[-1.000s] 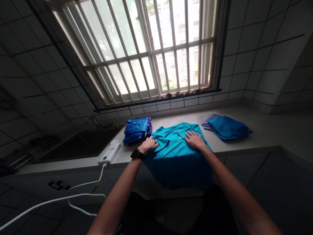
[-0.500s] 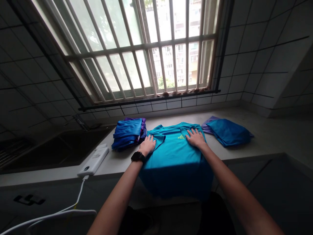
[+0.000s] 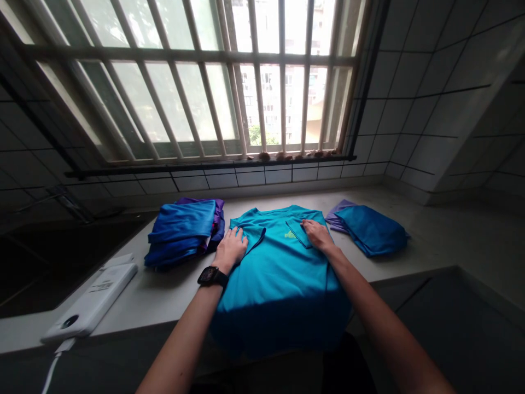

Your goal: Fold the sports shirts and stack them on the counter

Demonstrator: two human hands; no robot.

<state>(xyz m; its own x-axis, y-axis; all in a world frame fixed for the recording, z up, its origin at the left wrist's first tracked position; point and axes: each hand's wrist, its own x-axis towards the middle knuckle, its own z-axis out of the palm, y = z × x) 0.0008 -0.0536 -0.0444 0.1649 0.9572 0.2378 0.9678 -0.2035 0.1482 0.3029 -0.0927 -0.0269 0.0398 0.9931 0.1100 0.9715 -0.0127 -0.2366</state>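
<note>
A turquoise T-shirt (image 3: 283,273) lies spread on the counter, neckline towards the window and its lower part hanging over the front edge. Both sleeves are turned inward over the body, and a small yellow-green print shows on the chest. My left hand (image 3: 232,246), with a black watch on the wrist, rests flat on the sleeve at the left, fingers stretched out. On the other side, my right hand (image 3: 318,234) has its fingers drawn together on the folded right sleeve, gripping the cloth near the print.
Left of the shirt is a stack of folded blue and purple clothes (image 3: 180,230). Folded blue cloth (image 3: 371,230) lies at the right over a lilac piece. A white power bank (image 3: 92,301) with a cable sits near the dark sink (image 3: 61,262). Behind stands a barred window (image 3: 197,57).
My right hand has gone from lying flat with spread fingers to gripping the sleeve, which now sits further in over the chest. My left hand stays flat. The view has shifted.
</note>
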